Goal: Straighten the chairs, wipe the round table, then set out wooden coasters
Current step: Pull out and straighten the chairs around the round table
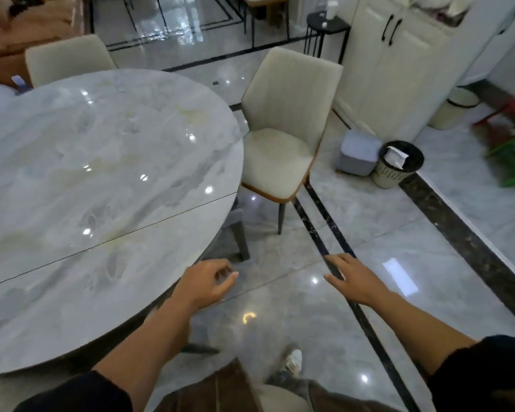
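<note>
A round marble table [95, 179] fills the left of the view, its top bare and glossy. A cream upholstered chair [283, 138] stands at its right edge, turned at an angle with the seat partly out from the table. A second cream chair [67, 59] sits behind the table's far side. My left hand [207, 282] hovers just off the table's near right rim, fingers loosely curled and holding nothing. My right hand [354, 278] is stretched out over the floor with fingers straight, well short of the angled chair. No coasters or cloth are visible.
A black-rimmed waste bin [396, 163] and a grey box [359, 153] stand right of the chair. A white cabinet [399, 63] rises behind them. A small black side table [327, 28] is at the back. Another chair's seat [280, 399] lies at the bottom edge.
</note>
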